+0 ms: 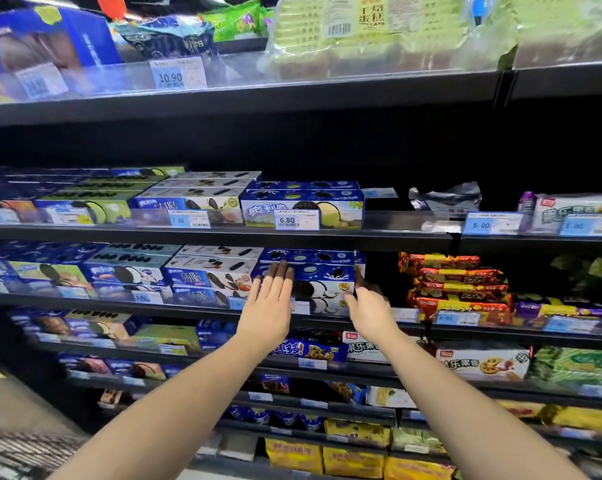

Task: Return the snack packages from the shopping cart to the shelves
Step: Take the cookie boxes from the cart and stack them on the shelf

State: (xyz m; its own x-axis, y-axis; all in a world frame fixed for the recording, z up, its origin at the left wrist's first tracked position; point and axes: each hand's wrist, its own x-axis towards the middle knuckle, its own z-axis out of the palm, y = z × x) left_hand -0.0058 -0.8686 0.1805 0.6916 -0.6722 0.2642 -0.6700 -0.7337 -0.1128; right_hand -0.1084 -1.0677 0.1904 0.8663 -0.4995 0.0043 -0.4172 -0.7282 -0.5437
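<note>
Head view: the left hand's fingers [279, 273] lie straight and flat against the front left of a blue cardboard box of black-and-white sandwich biscuits [322, 276], pressing rather than gripping. The right hand's fingers [363, 284] reach into the shadow at the box's right end; whether they clasp it or only rest against it cannot be told. Behind them the left hand [270, 304] and right hand [368, 315] bracket the box from either side.

The box sits on the black metal shelf [188, 305], third from the top. It rests on a like box and stands in front of another, so it looks nearly seated and needs only squaring up.

Just to its left is a white-and-blue box of thin biscuits [216, 277]. To its right, across a dark gap, lies a pile of red-and-yellow foil packs [460, 282].

The likely risks:
- An uneven push, harder on the left, could skew the box into that gap.
- It could slide off the box beneath it.
- A hand drawn back carelessly could drag it forward over the clear price rail [405, 315].
</note>
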